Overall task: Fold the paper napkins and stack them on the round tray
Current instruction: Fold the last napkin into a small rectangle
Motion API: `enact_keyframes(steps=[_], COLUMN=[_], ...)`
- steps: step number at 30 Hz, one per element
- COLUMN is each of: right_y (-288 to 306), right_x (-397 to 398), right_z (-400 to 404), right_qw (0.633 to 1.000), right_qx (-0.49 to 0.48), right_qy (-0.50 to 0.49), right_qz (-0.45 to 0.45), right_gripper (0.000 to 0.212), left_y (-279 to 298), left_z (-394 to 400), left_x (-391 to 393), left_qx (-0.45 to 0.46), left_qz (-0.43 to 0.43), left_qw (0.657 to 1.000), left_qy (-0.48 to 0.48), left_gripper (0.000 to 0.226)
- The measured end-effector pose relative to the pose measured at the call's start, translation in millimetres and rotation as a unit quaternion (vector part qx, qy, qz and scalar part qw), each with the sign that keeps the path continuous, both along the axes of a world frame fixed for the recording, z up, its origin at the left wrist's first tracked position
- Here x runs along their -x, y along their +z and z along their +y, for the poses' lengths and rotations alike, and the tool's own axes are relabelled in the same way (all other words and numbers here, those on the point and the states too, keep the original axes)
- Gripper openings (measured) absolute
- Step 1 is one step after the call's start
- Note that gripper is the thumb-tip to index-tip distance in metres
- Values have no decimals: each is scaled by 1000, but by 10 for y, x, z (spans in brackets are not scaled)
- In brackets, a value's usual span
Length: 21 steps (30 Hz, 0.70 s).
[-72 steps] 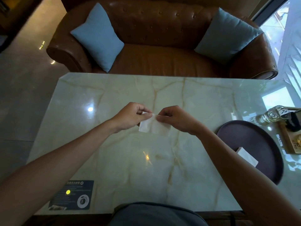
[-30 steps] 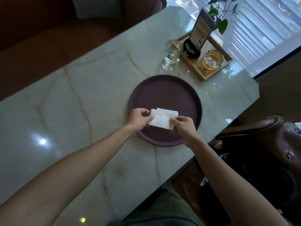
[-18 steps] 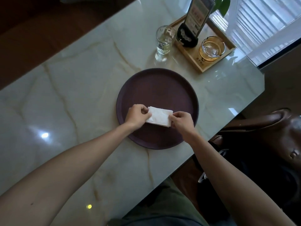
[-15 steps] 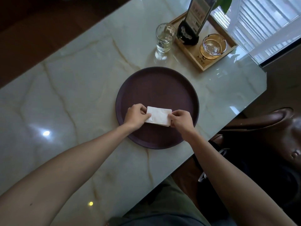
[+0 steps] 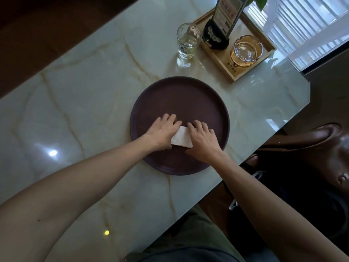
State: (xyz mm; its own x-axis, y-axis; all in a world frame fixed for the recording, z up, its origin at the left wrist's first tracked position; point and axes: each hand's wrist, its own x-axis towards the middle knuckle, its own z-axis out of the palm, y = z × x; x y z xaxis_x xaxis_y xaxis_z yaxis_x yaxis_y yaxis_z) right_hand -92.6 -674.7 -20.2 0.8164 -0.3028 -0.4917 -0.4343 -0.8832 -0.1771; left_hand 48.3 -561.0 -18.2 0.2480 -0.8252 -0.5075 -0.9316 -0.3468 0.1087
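Folded napkin [image 5: 181,138] down flat on round tray [image 5: 188,95], near its front. Left hand [image 5: 162,131] and right hand [image 5: 203,138] both pressing it, fingers extended, not gripping. Layers underneath probably hidden. No unfolded napkins visible on surface [image 5: 90,95].

The folded paper napkins [image 5: 181,138] show as a small white rectangle lying flat on the round tray [image 5: 181,91], in the tray's near half, a little toward its near rim from the centre. Only a narrow middle strip of the top sheet is visible; both short ends are covered, so how many sheets lie there cannot be told. The round tray is dark purplish-brown with a low raised rim, resting flat, its far half bare around the napkins.
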Motion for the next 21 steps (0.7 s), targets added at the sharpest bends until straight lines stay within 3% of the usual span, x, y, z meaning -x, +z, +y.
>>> enact_keyframes(steps=[5, 7, 11, 13, 15, 17, 21], right_y=[-46, -41, 45, 109, 170, 192, 188], right_x=[9, 9, 45, 114, 175, 219, 185], right_z=[-48, -55, -28, -2, 34, 78, 146], right_qw=[999, 1000, 997, 983, 967, 961, 960], right_qx=[13, 4, -39, -59, -87, -119, -161], right_qy=[20, 17, -70, -173, -241, -250, -231], right_qz=[-23, -23, 2, -12, -6, 19, 10], right_gripper=[77, 80, 104, 84, 51, 29, 18], left_y=[-30, -40, -19, -11, -10, 1, 41], left_z=[19, 23, 83, 179, 289, 382, 420], left_x=[-34, -62, -8, 54, 108, 166, 205], left_qx=[35, 49, 43, 45, 44, 30, 16], left_qz=[37, 52, 70, 88, 112, 128, 155], left_qw=[999, 997, 993, 977, 957, 957, 956], left_qy=[9, 20, 86, 191, 263, 259, 250], left_gripper=[73, 70, 107, 116, 102, 80, 59])
